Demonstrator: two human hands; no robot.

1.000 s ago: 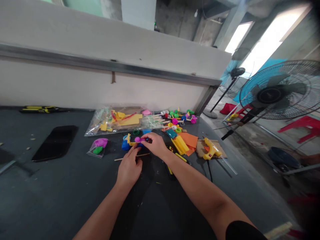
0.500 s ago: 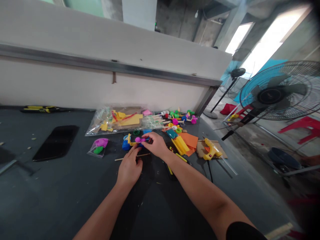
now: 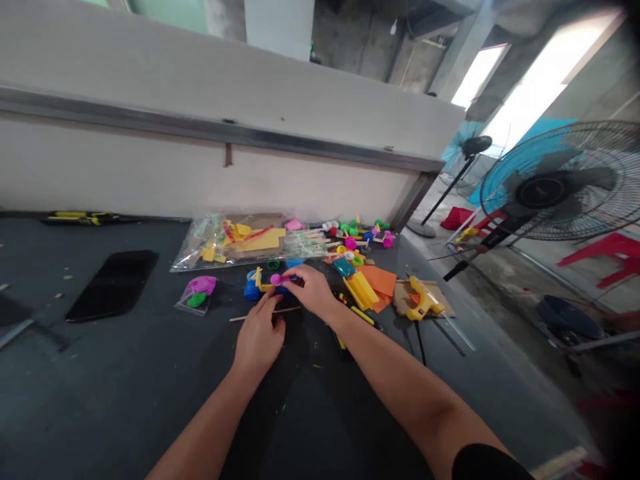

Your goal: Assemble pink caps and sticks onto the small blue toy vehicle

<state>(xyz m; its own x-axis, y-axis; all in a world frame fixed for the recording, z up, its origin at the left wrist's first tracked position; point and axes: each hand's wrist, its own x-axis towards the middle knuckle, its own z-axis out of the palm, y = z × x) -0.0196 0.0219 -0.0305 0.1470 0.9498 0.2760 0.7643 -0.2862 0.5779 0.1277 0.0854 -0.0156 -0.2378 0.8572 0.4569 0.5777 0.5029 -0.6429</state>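
While right fingers [image 3: 296, 271] pinch purple piece [image 3: 275, 279], yellow strip [image 3: 263, 288] near left fingers [image 3: 265, 302], grip unclear

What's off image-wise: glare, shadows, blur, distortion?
Head view: large window at upper right blown out, clear plastic bag catching glints; head view: soft shadows on the dark table; head view: upper right corner falls to black, edges look stretched, probably a wide lens; head view: purple piece at the right hand too small and soft for fine detail.
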